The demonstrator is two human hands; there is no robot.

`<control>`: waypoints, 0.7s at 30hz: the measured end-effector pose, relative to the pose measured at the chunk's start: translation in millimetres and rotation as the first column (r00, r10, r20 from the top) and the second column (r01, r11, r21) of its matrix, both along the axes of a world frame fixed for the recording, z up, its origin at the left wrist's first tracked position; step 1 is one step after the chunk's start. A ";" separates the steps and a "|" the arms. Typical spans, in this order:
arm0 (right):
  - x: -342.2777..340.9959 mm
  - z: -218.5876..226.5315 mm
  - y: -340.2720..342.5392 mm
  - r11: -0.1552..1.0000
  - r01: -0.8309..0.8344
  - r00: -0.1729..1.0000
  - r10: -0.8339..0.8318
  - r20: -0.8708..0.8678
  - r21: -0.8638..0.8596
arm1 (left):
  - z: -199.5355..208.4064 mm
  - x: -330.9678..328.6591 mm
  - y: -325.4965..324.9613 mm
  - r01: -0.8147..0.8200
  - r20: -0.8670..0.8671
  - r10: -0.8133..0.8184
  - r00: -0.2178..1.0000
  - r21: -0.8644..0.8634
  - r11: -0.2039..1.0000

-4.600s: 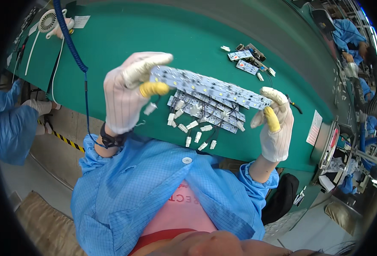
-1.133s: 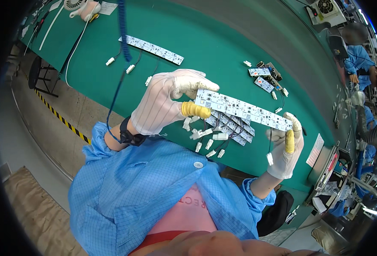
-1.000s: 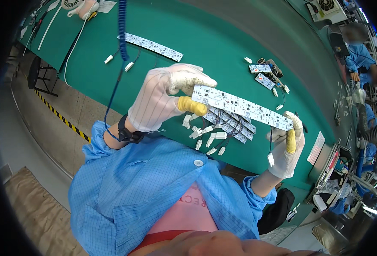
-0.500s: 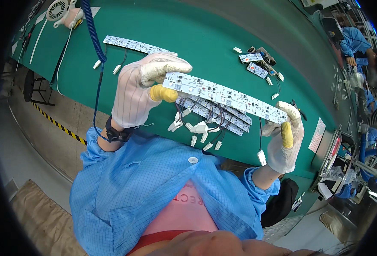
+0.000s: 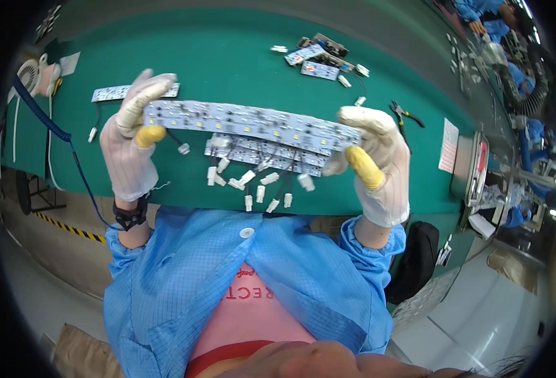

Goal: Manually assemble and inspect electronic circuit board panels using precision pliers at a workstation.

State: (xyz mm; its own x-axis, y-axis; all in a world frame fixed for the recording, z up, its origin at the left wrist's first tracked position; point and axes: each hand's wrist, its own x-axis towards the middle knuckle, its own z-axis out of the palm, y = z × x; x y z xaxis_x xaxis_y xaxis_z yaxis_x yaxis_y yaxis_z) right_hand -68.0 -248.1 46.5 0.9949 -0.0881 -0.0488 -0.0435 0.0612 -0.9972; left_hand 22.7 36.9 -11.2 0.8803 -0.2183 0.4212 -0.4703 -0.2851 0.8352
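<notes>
Between my two gloved hands a long white LED circuit board [image 5: 252,123] is held up over the bench. My left hand [image 5: 136,126] pinches its left end, with a yellow finger cot on the thumb. At the other end my right hand [image 5: 372,151] grips it the same way, thumb in front and fingers behind. A wire with a white connector [image 5: 183,148] hangs near its left end. Beneath lies a stack of similar LED boards [image 5: 271,157], partly hidden, with several white plugs [image 5: 248,177] on wires spread along its near side.
Another LED strip board [image 5: 111,94] lies behind my left hand. Small boards and parts [image 5: 320,70] sit at the far middle of the green bench [image 5: 215,57]. Pliers [image 5: 405,115] and a paper sheet [image 5: 449,145] are at the right. A coiled blue cord [image 5: 45,123] and small fan [image 5: 37,74] stand left.
My view has shifted, so the bench items appear farther left. The held board is more level and its LED side shows more plainly. Both hands keep their grip on its ends.
</notes>
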 end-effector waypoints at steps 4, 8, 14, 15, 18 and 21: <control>0.1 -1.4 -6.9 0.992 -0.128 0.991 0.128 0.026 0.017 | -2.5 1.0 -1.6 -0.067 -0.176 0.091 0.980 0.140 0.988; -0.6 1.4 -3.9 0.993 -0.086 0.996 0.088 -0.016 0.086 | -5.2 1.9 0.7 -0.044 -0.130 0.069 0.989 0.183 0.982; 1.5 -5.9 -8.1 0.997 -0.032 0.999 0.033 -0.022 0.075 | -7.2 -0.2 2.1 0.012 -0.118 -0.021 0.993 -0.074 0.997; 1.8 -6.3 -7.9 0.998 -0.019 0.999 0.021 -0.037 0.060 | -5.8 -1.2 1.7 0.015 -0.111 -0.028 0.993 -0.111 0.994; 3.6 -5.0 -10.6 0.999 -0.036 0.999 0.036 -0.019 0.028 | 3.5 -4.2 0.6 0.027 -0.078 -0.036 0.996 -0.115 0.993; 6.1 -10.5 -7.8 0.999 -0.030 1.000 0.030 -0.003 -0.026 | 10.4 -5.9 -2.7 0.033 -0.023 -0.035 0.999 -0.079 0.996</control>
